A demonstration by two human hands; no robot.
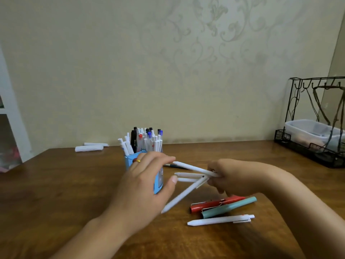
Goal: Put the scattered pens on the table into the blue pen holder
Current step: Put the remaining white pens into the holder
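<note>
A fan of four white pens [188, 176] is gripped at one end by the right hand [229, 176], its fingers curled round the clip ends, so that the tips splay out toward the left. The left hand [143, 182] is held with relaxed, nearly straight fingers against those loose tips, apparently so that the pens can be gathered into one bundle before being dropped in; nothing is grasped by it. The blue pen holder [130, 160] stands just behind the left hand, partly hidden by it and already crowded with upright pens, so little free room is judged to be left at its mouth and a tidy bundle would be needed. On the wooden surface [56, 184], near the right forearm, a red pen [214, 204], a teal pen [228, 207] and a white pen [221, 220] are lying close together, still to be collected. A dark pen [172, 166] is lying just right of the holder. Open room is seen on the left, while a black wire rack [313, 126] is set well apart at the far right edge.
</note>
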